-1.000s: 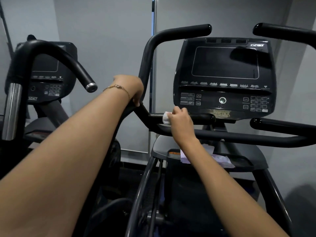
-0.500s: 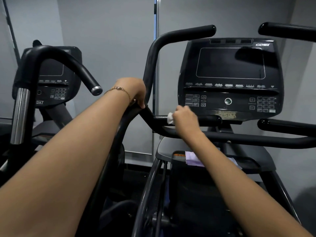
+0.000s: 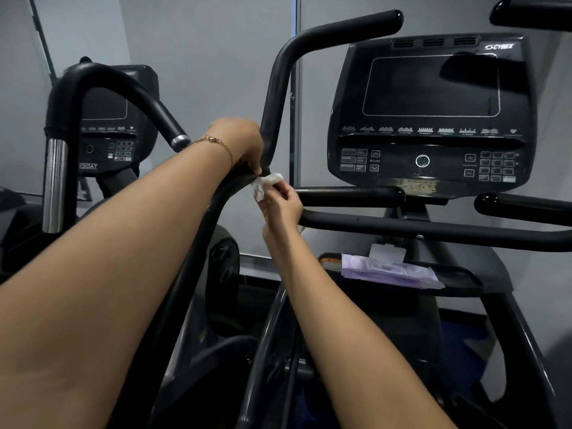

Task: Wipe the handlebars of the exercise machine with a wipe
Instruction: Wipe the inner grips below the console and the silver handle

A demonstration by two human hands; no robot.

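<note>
Two hands, one wipe. The left hand [image 3: 240, 144], with one bracelet [image 3: 216, 142] at its wrist, curls round the bend of the tall handlebar [image 3: 275, 100]. Just under its fingers, the right hand [image 3: 280, 205] pinches the crumpled white wipe [image 3: 264, 182] at the bar; actual contact is hard to make out. Right of the right hand sit one console [image 3: 430, 113] and, lower, one purple pack [image 3: 390, 270]. Left of the left hand stands a second machine [image 3: 105, 119], partly hidden by its own bar. A further bar [image 3: 532, 12] is cut off at the top right.
</note>
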